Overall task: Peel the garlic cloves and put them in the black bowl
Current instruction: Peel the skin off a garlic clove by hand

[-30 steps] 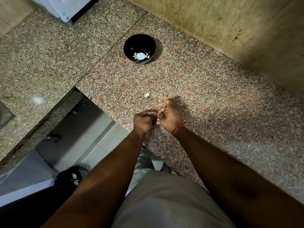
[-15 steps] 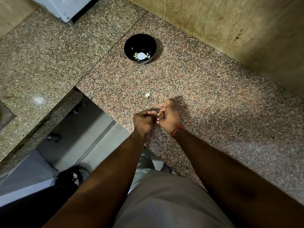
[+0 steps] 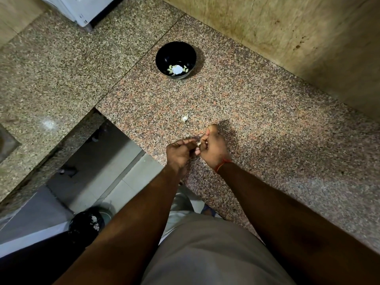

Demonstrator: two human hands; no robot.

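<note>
Garlic clove (image 3: 198, 144) sits pinched between both hands over the counter (image 3: 267, 130) edge: left hand (image 3: 180, 154) and right hand (image 3: 213, 149) curl on it, fingertips touching. Another clove (image 3: 184, 118) lies just beyond them; black bowl (image 3: 162, 58) with peeled cloves (image 3: 170, 69) sits farther back.

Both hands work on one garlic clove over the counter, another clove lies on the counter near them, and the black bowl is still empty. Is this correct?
Not quite. The head view shows the bowl already holds several peeled cloves. The rest stands: left hand and right hand pinch one clove over the counter, another clove nearby.
</note>
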